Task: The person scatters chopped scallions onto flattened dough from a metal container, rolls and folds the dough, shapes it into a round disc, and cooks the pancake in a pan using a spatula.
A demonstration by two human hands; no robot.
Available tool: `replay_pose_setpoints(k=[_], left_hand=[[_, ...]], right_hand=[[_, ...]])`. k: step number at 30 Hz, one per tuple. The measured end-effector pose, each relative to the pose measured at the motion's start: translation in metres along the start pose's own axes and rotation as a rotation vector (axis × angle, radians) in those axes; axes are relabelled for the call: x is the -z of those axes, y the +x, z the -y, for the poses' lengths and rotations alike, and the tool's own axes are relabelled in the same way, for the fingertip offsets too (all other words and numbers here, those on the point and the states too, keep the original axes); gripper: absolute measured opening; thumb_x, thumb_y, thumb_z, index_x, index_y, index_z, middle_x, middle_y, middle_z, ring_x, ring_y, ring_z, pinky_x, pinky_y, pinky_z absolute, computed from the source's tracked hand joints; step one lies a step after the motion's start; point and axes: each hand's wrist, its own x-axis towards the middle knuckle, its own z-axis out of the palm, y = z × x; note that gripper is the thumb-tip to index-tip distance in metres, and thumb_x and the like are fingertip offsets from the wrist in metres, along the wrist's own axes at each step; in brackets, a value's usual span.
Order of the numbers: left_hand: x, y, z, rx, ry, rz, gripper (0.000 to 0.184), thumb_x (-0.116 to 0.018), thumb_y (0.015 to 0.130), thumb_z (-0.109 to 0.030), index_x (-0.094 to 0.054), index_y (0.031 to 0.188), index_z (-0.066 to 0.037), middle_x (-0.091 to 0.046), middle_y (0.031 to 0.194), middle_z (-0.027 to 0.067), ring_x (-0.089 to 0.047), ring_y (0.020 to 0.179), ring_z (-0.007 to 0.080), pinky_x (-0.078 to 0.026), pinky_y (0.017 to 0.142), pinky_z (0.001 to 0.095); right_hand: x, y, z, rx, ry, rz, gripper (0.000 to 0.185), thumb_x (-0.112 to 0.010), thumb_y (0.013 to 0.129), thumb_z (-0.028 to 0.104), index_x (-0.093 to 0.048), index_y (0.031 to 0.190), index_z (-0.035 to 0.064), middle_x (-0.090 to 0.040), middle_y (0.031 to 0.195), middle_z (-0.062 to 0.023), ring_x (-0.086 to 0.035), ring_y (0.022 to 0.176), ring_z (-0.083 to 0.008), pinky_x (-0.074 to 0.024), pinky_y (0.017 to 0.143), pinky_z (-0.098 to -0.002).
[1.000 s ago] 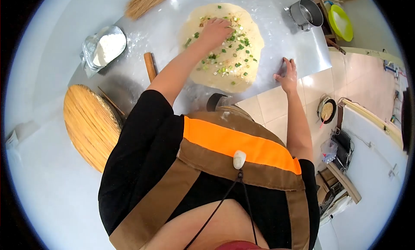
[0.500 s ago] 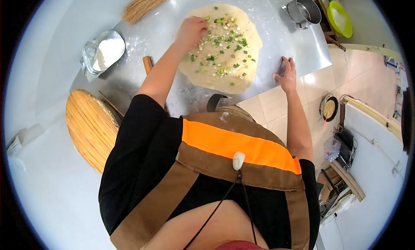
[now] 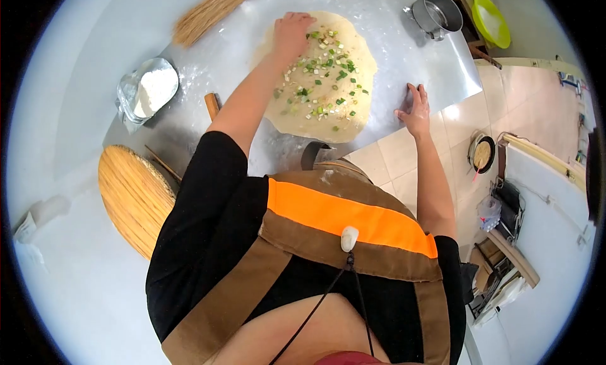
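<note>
On the metal table lies a flat round of dough, scattered with chopped green scallions. My left hand is over the dough's far left edge, with bent but apart fingers. It hides the dough and any scallion pieces beneath it, and I see nothing held in it. Right of the dough, my right hand rests by the table's edge, fingers spread and nothing in it.
A straw brush and a bag of white flour are at left, above a round wooden board. A wooden handle shows beside my left forearm. A metal pot stands at the far right, near a green basin.
My left hand has slid right and slightly away from me over the dough, its fingers now more spread. My right hand stays by the table edge. The whole view has shifted slightly.
</note>
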Motion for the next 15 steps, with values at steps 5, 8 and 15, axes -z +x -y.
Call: replay_pose_setpoints(k=[5,8,15], left_hand=[[-0.006,0.009,0.012,0.061,0.115,0.144,0.038,-0.057,0.077,0.002,-0.068,0.107,-0.016,-0.063,0.11,0.0004,-0.052,0.111,0.0234,-0.04,0.092,0.042],[0.012,0.002,0.004,0.043,0.013,0.24,0.044,-0.057,0.074,0.005,-0.068,0.111,-0.017,-0.063,0.111,-0.0007,-0.052,0.109,0.0232,-0.041,0.091,0.0411],[0.0,-0.001,0.001,-0.04,0.029,0.203,0.032,-0.055,0.076,0.002,-0.069,0.098,-0.015,-0.063,0.099,-0.0002,-0.054,0.103,0.0227,-0.042,0.088,0.039]], right_hand=[[0.001,-0.002,0.003,-0.022,-0.014,0.002,0.089,-0.085,0.061,0.011,-0.044,0.14,0.0199,-0.027,0.153,-0.0178,-0.024,0.142,-0.0355,-0.0246,0.112,-0.0496],[-0.002,-0.002,0.002,-0.035,-0.007,0.001,0.088,-0.084,0.062,0.011,-0.043,0.14,0.021,-0.027,0.154,-0.0161,-0.024,0.142,-0.0351,-0.0243,0.111,-0.0511],[-0.002,-0.003,0.005,-0.052,-0.017,0.006,0.09,-0.085,0.062,0.011,-0.043,0.141,0.0225,-0.026,0.155,-0.0143,-0.023,0.143,-0.0334,-0.0232,0.11,-0.0561]])
